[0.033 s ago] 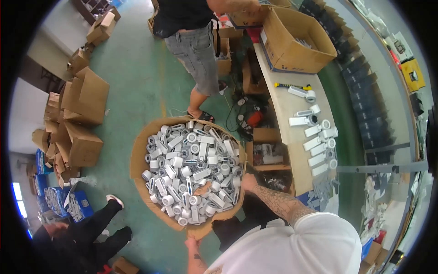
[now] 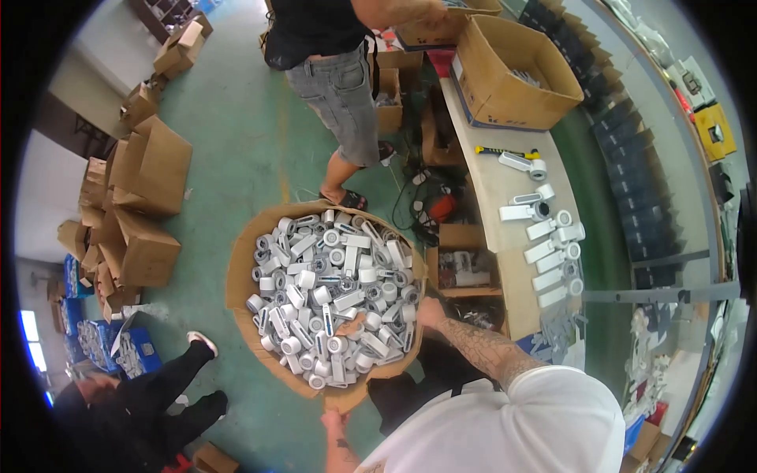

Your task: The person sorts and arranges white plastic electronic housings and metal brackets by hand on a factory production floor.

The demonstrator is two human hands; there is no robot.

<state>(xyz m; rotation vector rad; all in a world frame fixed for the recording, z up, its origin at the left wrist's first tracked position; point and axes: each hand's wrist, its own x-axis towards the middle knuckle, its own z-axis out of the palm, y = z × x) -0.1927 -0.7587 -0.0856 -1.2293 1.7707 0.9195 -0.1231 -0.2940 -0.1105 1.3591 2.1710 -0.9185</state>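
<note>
A large round-bulged cardboard box (image 2: 239, 272) stands on the floor in front of me. It is heaped with white and grey plastic parts (image 2: 335, 296), each with a round end and a flat arm; a torn brown scrap (image 2: 352, 324) lies among them. At the box's near edge, my left hand (image 2: 334, 419) is closed on a cardboard flap. My right hand (image 2: 430, 314) grips the rim on the right side, its fingers partly hidden by the cardboard.
Another person (image 2: 335, 79) stands beyond the box, one foot near its far rim. A second person (image 2: 150, 410) is at lower left. The workbench (image 2: 512, 276) on the right holds similar parts and an open carton (image 2: 505, 106). Empty cartons (image 2: 150, 169) pile up on the left.
</note>
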